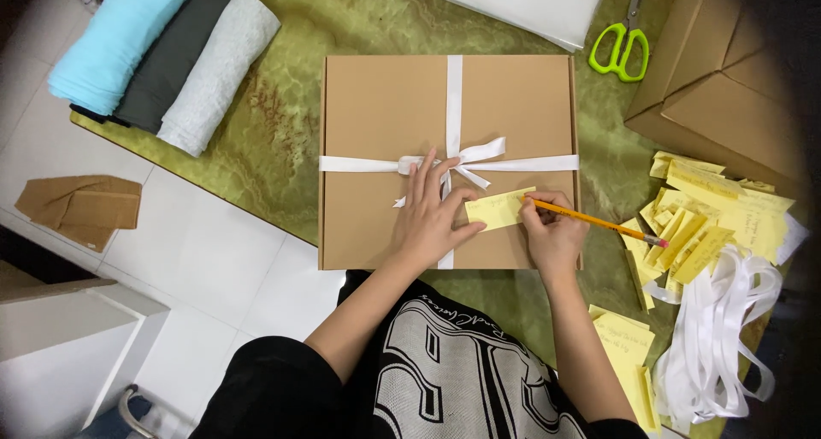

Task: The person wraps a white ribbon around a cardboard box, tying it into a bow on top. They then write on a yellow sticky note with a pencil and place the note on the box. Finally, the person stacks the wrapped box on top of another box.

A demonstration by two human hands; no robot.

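So the scribbles on the yellow note (499, 208) are unreadable; left hand (432, 212) lies flat pinning it to the ribboned cardboard box (376, 114), right hand (554, 232) grips a pencil (599, 223).

The person wears a black top with a white printed graphic, forearms bare.

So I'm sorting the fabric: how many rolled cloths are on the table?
3, side by side at the table's top-left corner: a light blue roll outermost, a dark grey roll in the middle, a pale grey roll nearest the box.
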